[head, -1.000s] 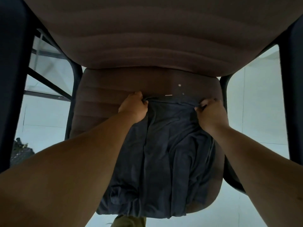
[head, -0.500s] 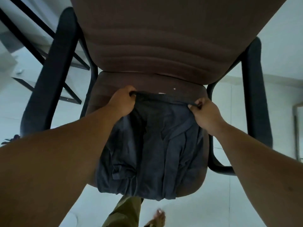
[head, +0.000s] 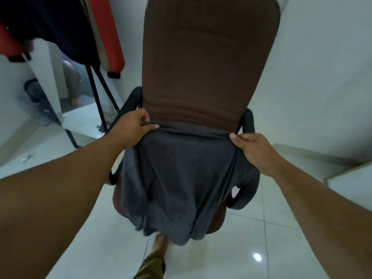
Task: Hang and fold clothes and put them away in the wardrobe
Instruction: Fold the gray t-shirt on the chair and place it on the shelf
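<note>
My left hand (head: pixel 133 125) pinches one top corner of the dark grey garment (head: pixel 181 178), and my right hand (head: pixel 254 151) pinches the other. The cloth hangs between them, draped over the seat of the brown chair (head: pixel 209 63). Red and dark clothes (head: pixel 60 27) hang on a rack to my left above the white tiled floor (head: pixel 261 238).

glossy white tiled floor (head: pixel 281 228), brown chair (head: pixel 209 63)

No readable text, labels, brands or numbers anywhere.
</note>
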